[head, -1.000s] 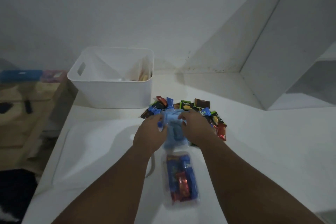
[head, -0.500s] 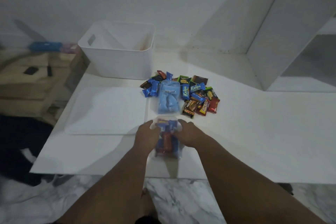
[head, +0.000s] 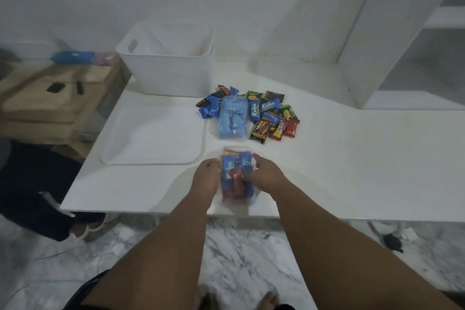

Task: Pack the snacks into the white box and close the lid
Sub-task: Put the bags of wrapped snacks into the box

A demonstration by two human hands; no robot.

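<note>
Nearest, at the front edge of the white surface [head: 352, 158], the left hand [head: 205, 180] and right hand [head: 268, 178] each kept a tight grip on one side of a clear bag [head: 235, 176] of wrapped snacks, probably to gather it for lifting. Just beyond lay a blue bag [head: 232, 119] touching a loose pile of snacks [head: 273, 116]. Left of them was the flat lid [head: 151, 136], off the box. Farthest, the white box [head: 171, 73] stood open at the back of the surface, ready for filling.
</note>
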